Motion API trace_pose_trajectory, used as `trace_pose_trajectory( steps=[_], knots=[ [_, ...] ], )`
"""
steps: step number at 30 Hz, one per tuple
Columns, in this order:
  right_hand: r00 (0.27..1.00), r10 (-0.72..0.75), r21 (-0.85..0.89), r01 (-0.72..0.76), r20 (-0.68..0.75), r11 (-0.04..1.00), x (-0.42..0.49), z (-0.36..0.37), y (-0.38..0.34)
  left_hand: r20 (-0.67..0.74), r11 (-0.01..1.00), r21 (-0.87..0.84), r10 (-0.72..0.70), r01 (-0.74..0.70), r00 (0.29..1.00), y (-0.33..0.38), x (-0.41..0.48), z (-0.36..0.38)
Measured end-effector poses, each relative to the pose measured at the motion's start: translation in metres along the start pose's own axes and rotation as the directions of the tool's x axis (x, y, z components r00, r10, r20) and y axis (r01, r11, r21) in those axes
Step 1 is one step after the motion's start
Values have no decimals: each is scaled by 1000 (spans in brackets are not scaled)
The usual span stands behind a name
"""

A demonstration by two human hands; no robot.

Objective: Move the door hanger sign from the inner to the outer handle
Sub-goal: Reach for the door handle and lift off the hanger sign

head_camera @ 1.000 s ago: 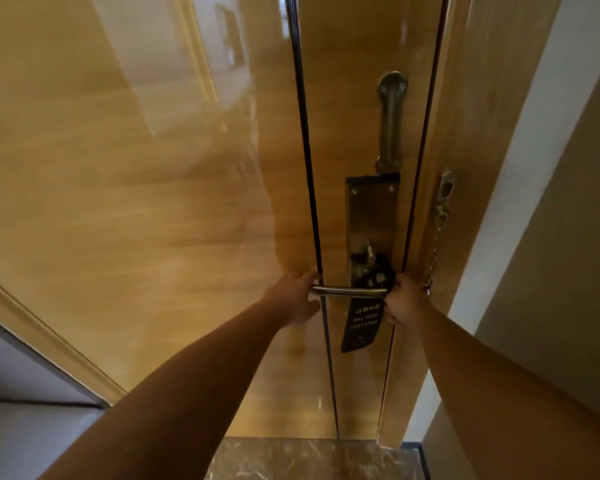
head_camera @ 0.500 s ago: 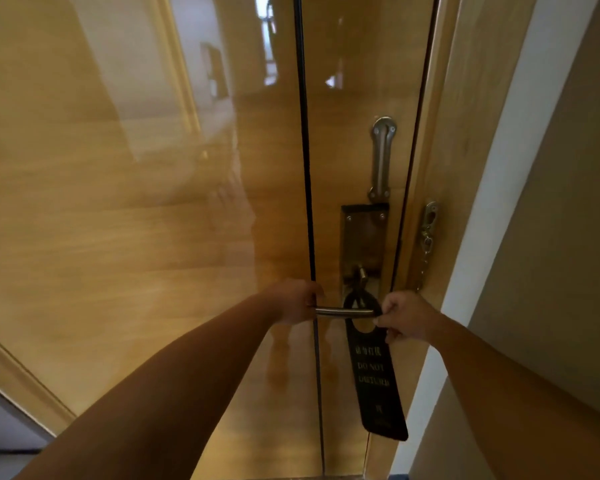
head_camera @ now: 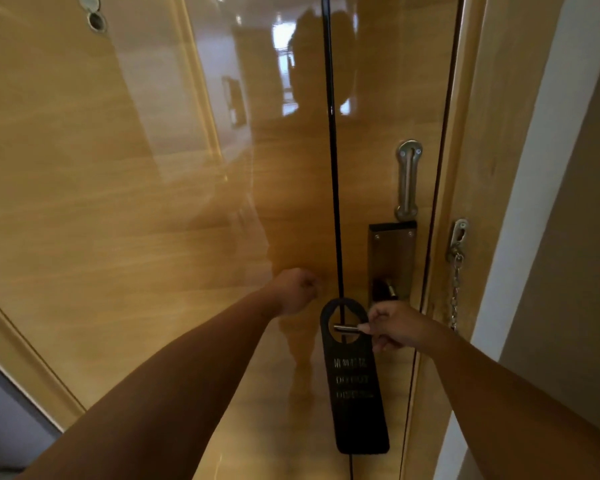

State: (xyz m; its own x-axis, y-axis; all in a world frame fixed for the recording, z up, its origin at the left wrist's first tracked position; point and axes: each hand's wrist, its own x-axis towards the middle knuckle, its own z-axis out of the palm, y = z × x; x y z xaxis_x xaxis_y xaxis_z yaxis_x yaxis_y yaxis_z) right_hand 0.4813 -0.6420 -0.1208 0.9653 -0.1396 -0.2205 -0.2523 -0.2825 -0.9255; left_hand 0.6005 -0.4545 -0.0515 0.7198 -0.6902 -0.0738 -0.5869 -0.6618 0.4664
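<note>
A black door hanger sign (head_camera: 357,393) with pale lettering hangs upright in front of the glossy wooden door (head_camera: 136,220). Its round hole sits around the tip of the metal lever handle (head_camera: 345,328), which shows through the hole. My right hand (head_camera: 394,327) pinches the sign's upper right edge beside the hole. My left hand (head_camera: 295,289) is curled into a fist just left of the door's black vertical strip, off the handle, with nothing visible in it. The handle's base is partly hidden behind my right hand.
A dark lock plate (head_camera: 392,251) sits above the handle, with a metal chain slide (head_camera: 408,178) higher up. A door chain (head_camera: 457,282) hangs from the wooden frame (head_camera: 482,150) at right. A peephole (head_camera: 96,20) is at top left. A pale wall lies further right.
The sign has slid left along the lever from its base to its tip, held by my right hand. My left hand has come off the lever tip and moved up and left.
</note>
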Motion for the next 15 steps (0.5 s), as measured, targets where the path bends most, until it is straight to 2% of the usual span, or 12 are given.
trace_pose_trajectory(
  steps=[5,9,11,13,15],
  knots=[
    [1000,-13,194,10,12,981,-20,-24,14,115,1000,19,-11,9,993,10,25,30],
    [995,75,332,-92,63,939,-47,-51,39,244,979,197,-5,-44,970,26,46,88],
    [992,116,349,-126,48,929,-61,-64,60,204,973,230,-18,-31,979,32,56,122],
    [988,155,325,-150,9,934,-70,-67,72,88,985,160,-74,60,993,29,57,136],
    [978,205,310,-186,-29,933,-77,-69,89,118,990,-53,-123,130,985,21,66,149]
  ],
)
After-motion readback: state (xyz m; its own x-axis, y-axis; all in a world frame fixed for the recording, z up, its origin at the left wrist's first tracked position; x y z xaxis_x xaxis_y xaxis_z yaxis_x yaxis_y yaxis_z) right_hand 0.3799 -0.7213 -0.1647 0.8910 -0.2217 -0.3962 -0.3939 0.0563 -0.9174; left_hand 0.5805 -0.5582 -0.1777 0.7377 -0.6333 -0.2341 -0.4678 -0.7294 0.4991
